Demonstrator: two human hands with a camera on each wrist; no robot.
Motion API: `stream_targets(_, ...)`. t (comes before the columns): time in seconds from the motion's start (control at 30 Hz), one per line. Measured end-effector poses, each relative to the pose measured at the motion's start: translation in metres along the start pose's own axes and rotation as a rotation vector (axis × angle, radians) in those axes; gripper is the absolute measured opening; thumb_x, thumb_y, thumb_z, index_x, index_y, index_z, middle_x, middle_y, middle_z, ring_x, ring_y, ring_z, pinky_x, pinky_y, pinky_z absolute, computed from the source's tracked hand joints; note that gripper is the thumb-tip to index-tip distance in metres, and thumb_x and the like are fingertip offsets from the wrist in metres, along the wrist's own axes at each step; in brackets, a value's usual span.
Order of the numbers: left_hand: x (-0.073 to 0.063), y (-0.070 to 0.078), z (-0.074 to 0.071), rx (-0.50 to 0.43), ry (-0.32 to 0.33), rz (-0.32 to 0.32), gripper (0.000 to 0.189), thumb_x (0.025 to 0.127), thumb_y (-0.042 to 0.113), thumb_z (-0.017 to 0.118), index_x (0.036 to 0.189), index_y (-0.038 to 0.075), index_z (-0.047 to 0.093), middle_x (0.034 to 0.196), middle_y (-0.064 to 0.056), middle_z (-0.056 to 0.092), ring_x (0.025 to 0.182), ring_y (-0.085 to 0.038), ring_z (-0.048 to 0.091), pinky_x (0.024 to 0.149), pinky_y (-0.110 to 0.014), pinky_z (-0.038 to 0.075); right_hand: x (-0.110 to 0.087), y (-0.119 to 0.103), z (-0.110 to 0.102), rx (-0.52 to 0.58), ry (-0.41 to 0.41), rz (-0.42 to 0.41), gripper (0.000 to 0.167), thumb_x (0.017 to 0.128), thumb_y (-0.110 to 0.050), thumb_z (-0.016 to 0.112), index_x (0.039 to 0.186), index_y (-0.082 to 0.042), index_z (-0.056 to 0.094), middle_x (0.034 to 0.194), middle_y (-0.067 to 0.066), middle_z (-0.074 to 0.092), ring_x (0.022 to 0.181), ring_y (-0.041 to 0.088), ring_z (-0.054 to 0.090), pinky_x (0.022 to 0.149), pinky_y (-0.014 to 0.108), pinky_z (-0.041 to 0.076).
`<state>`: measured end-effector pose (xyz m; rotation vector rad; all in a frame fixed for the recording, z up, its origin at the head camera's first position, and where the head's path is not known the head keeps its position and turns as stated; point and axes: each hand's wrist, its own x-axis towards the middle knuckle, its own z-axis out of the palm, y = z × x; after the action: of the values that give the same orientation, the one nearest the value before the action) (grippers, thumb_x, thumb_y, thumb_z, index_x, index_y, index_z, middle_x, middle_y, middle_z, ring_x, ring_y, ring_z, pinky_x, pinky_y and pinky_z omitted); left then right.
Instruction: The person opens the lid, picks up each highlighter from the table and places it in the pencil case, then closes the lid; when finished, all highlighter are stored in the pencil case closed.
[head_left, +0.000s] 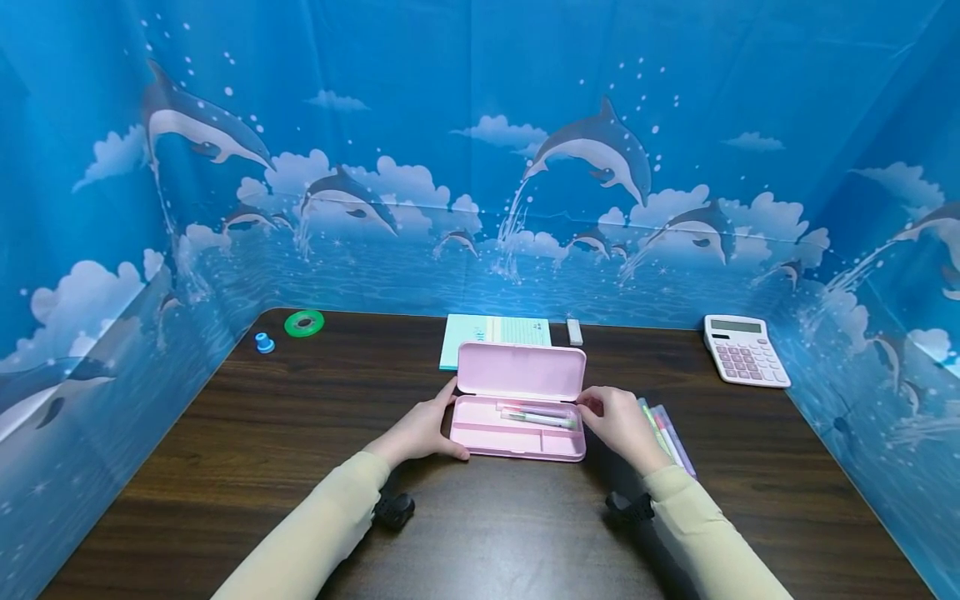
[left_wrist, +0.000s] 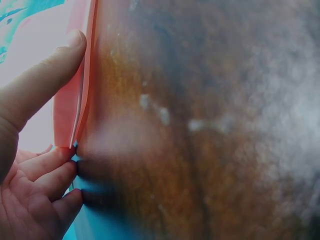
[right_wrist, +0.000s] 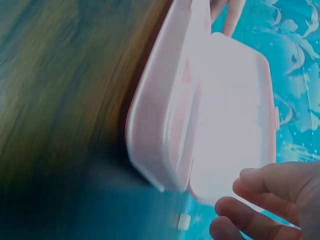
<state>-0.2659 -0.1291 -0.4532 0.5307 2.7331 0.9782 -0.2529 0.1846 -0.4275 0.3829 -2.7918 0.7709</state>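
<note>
A pink pencil case [head_left: 517,445] lies on the table with its lid [head_left: 521,372] raised at the back. Inside, several pens [head_left: 538,416] lie in the larger compartment. My left hand [head_left: 423,429] holds the case by its left end; in the left wrist view the thumb [left_wrist: 60,60] lies on the front edge and the fingers bend against the end wall. By the case's right end is my right hand [head_left: 618,421], its fingers loosely bent near the lid's lower corner. In the right wrist view, nothing shows between those fingertips [right_wrist: 250,175].
Several coloured pens [head_left: 670,437] lie beside the right forearm. Behind the case are a light green notebook [head_left: 495,327] and a white eraser [head_left: 574,332]. A calculator [head_left: 746,350] is at the far right; green tape [head_left: 303,323] and a small blue object [head_left: 264,342] sit far left.
</note>
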Motion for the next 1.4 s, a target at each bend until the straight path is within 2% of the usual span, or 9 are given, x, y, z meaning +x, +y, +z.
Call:
stream_targets(0.13, 0.000, 0.000, 0.000, -0.007, -0.002, 0.001, 0.126, 0.061, 0.039, 0.089, 0.153, 0.008, 0.008, 0.142, -0.015, 0.047, 0.129, -0.028, 0.046, 0.107, -0.048, 0.033, -0.005, 0.009, -0.008, -0.028, 0.010, 0.023, 0.009, 0.083, -0.010, 0.071, 0.091, -0.005, 0.072, 0.075, 0.003, 0.064, 0.065, 0.015, 0.054, 0.064, 0.032, 0.050)
stream_targets(0.37, 0.001, -0.002, 0.001, -0.005, -0.010, 0.008, 0.126, 0.062, 0.040, 0.088, 0.153, 0.008, 0.007, 0.142, -0.014, 0.047, 0.128, -0.027, 0.046, 0.106, -0.046, 0.034, -0.014, 0.023, -0.023, -0.054, -0.044, 0.126, 0.014, 0.084, -0.011, 0.071, 0.096, -0.006, 0.071, 0.082, 0.006, 0.066, 0.071, 0.018, 0.056, 0.068, 0.037, 0.052)
stream_targets(0.67, 0.000, -0.003, 0.000, 0.001, -0.008, 0.000, 0.126, 0.063, 0.039, 0.088, 0.153, 0.007, 0.006, 0.143, -0.014, 0.046, 0.129, -0.028, 0.045, 0.106, -0.047, 0.034, -0.028, 0.047, -0.037, -0.081, -0.014, 0.144, 0.015, 0.085, -0.012, 0.068, 0.096, -0.002, 0.071, 0.077, 0.005, 0.066, 0.067, 0.017, 0.057, 0.059, 0.033, 0.048)
stream_targets(1.13, 0.000, 0.000, -0.001, 0.020, -0.013, -0.010, 0.126, 0.063, 0.041, 0.088, 0.153, 0.007, 0.007, 0.144, -0.015, 0.045, 0.130, -0.029, 0.044, 0.106, -0.047, 0.034, -0.053, 0.083, -0.055, -0.088, -0.031, 0.240, 0.020, 0.085, -0.011, 0.068, 0.099, 0.003, 0.070, 0.087, 0.015, 0.068, 0.073, 0.022, 0.058, 0.072, 0.045, 0.052)
stream_targets(1.4, 0.001, 0.001, -0.001, 0.023, -0.018, -0.025, 0.125, 0.063, 0.041, 0.087, 0.153, 0.008, 0.007, 0.145, -0.014, 0.044, 0.130, -0.029, 0.044, 0.107, -0.048, 0.033, -0.059, 0.093, -0.060, -0.077, -0.122, 0.331, 0.022, 0.084, -0.010, 0.070, 0.100, 0.005, 0.068, 0.091, 0.020, 0.068, 0.073, 0.022, 0.058, 0.074, 0.046, 0.053)
